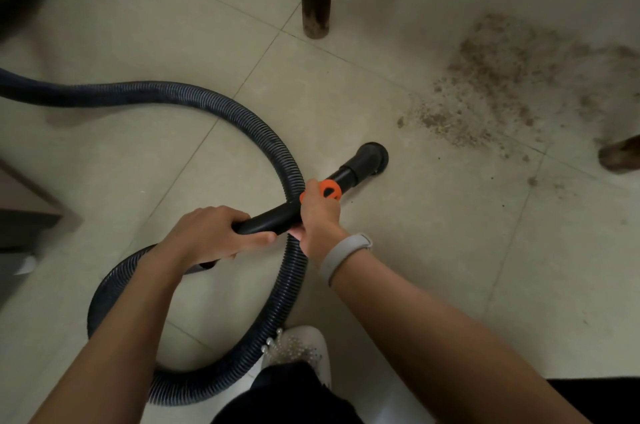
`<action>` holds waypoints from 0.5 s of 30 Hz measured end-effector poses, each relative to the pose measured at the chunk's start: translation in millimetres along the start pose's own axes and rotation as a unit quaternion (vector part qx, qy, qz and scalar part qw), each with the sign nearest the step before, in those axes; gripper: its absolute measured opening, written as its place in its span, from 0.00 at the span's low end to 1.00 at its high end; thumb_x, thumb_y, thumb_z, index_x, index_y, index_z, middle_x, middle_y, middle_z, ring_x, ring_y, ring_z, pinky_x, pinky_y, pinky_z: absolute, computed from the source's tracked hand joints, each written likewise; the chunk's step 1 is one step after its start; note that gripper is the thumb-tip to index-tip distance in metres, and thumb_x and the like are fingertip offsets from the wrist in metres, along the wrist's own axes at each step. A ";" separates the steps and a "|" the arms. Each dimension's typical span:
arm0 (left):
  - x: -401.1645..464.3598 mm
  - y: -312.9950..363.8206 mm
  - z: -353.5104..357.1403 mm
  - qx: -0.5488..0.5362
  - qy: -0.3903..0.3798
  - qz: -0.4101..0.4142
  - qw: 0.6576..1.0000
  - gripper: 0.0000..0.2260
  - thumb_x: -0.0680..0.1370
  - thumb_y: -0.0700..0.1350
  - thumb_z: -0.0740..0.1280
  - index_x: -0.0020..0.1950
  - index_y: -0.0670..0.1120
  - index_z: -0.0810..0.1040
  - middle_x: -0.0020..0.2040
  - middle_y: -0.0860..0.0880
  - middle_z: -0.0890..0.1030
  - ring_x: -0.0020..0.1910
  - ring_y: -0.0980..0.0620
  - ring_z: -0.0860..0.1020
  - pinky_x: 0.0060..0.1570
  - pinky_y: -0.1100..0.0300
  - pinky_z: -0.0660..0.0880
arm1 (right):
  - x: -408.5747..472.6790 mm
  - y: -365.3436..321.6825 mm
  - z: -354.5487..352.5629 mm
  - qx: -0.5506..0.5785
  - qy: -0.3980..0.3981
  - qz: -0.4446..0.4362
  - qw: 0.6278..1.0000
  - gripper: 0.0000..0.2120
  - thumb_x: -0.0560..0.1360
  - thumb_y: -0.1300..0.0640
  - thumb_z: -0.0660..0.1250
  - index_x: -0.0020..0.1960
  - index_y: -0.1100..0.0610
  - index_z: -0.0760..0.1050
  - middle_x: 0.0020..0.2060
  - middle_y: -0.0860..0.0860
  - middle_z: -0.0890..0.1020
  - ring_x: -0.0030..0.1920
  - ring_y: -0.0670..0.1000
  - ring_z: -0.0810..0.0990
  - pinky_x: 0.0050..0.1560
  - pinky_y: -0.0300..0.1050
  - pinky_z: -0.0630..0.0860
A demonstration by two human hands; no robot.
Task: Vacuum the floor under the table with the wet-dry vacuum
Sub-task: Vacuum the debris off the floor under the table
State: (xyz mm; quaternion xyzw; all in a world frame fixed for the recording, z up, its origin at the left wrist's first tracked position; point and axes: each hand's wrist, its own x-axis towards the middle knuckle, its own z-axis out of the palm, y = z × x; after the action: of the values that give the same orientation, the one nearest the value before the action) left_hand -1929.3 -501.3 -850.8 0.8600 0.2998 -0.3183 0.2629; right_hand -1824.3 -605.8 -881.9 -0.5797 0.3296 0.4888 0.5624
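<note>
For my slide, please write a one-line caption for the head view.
Both hands grip the vacuum tube, nozzle on the floor near scattered dirt.

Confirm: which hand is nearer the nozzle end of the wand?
Right. The right hand grips the wand at the orange collar, just behind the nozzle. The left hand holds the wand's rear end, farther back.

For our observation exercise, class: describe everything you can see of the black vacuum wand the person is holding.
The vacuum wand is a rigid black tube, seemingly plastic, with an orange ring partway along and a flared round nozzle on the tile floor, short of the scattered debris. It slopes away to the right. The left hand grips its near end; the right hand grips at the ring. A ribbed hose loops beneath it.
</note>
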 end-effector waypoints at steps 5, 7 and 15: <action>-7.5 -5.9 -2.7 0.054 0.021 -0.024 0.998 0.19 0.70 0.69 0.61 0.42 0.54 0.76 0.33 0.54 0.80 0.30 0.56 0.75 0.33 0.63 0.68 | -7.4 14.8 6.3 0.022 -0.019 0.029 0.999 0.10 0.77 0.54 0.63 0.54 0.56 0.66 0.44 0.55 0.77 0.46 0.55 0.79 0.50 0.53 0.80; -10.8 -5.9 2.7 0.073 0.032 -0.034 0.996 0.19 0.70 0.70 0.60 0.41 0.55 0.75 0.32 0.54 0.79 0.31 0.57 0.75 0.32 0.62 0.67 | -9.0 22.4 8.5 0.017 -0.027 0.027 0.999 0.09 0.77 0.55 0.63 0.53 0.56 0.65 0.47 0.56 0.78 0.49 0.56 0.79 0.55 0.55 0.78; -25.3 -16.9 5.6 0.056 -0.009 -0.068 0.996 0.20 0.69 0.72 0.61 0.42 0.56 0.76 0.28 0.54 0.77 0.27 0.57 0.74 0.32 0.63 0.67 | -23.1 40.6 11.0 0.064 -0.072 0.043 0.994 0.04 0.78 0.58 0.62 0.49 0.56 0.66 0.44 0.55 0.76 0.46 0.53 0.78 0.55 0.55 0.78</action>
State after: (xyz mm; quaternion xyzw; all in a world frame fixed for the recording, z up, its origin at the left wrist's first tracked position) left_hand -1958.7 -502.2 -841.0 0.8481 0.3369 -0.3595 0.1947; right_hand -1871.3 -605.1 -872.3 -0.4910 0.3433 0.5315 0.5988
